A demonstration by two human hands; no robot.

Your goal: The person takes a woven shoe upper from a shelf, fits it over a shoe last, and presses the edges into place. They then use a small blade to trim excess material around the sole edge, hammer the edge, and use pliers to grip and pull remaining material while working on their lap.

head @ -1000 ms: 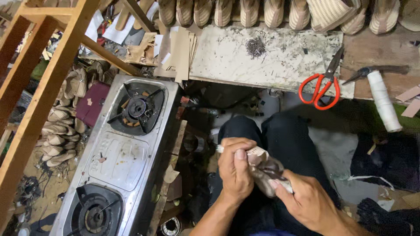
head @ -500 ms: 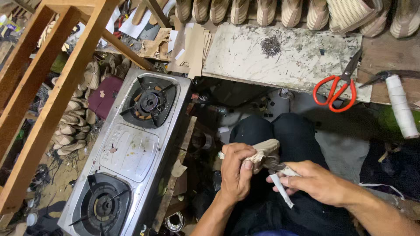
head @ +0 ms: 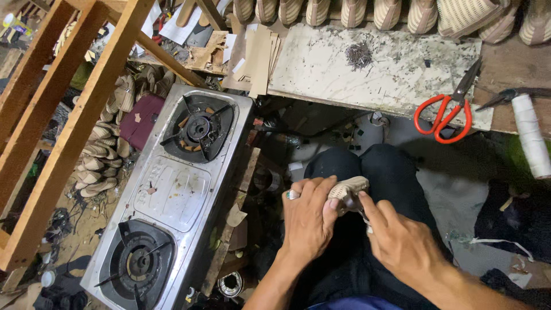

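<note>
Head view, looking down onto a seated worker's lap.

- Left hand: at 6 o'clock of the frame, fingers curled and clamped around a small beige shoe piece, pressing it over the dark trousers.
- Shoe piece: near frame centre, slightly toward 5 o'clock, held between both hands; only its pale ribbed upper edge shows above the fingers.
- Right hand: at 5 o'clock, closed on a thin tool whose metal shank shows between thumb and forefinger; the tip meets the shoe piece. What kind of tool cannot be told.
- Two-burner gas stove: steel, lying toward 8 o'clock, just beside the left knee.
- Red-handled scissors: at 2 o'clock, on the edge of a scarred white work board.
- Pile of small nails: at 12 o'clock, on that board.
- Spool of white thread: at 3 o'clock.
- Row of striped slippers: along the top edge.
- Wooden frame: slanting from 11 to 8 o'clock, with stacked soles beneath.
</note>
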